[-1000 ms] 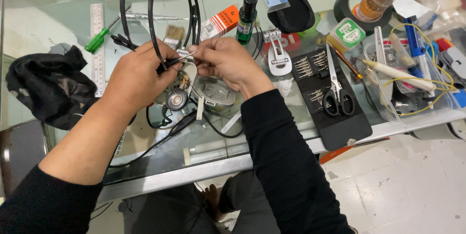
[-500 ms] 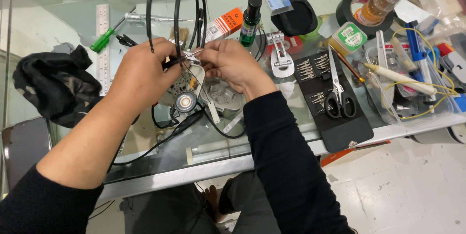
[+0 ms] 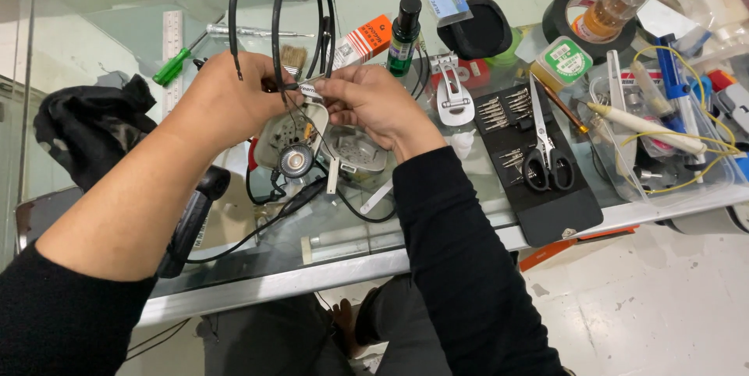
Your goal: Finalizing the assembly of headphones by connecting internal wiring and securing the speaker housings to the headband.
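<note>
My left hand (image 3: 226, 103) was closed around a loop of black cable (image 3: 277, 17), the fingers curled tight on it so the loop stood up over the glass table (image 3: 94, 1). My right hand (image 3: 370, 99) met it from the other side, thumb and forefinger pinched together on a small metal piece (image 3: 310, 89) at the cable's lower end, right between both hands. Just under my hands lay an opened white casing (image 3: 292, 138) with a round silver part (image 3: 296, 160) in it, and thin wires ran from there up to what I held. A second pale shell (image 3: 355, 154) sat beside it on the right. To the left a black cloth (image 3: 82, 130) lay bunched, with a green-handled screwdriver (image 3: 173, 68) and a white ruler (image 3: 172, 44) above it. Behind my hands stood a small dark green bottle (image 3: 405, 26) and an orange box (image 3: 360, 40). To the right, well apart, a black mat (image 3: 558, 212) held scissors (image 3: 544, 154) and rows of small bits (image 3: 499, 107)
</note>
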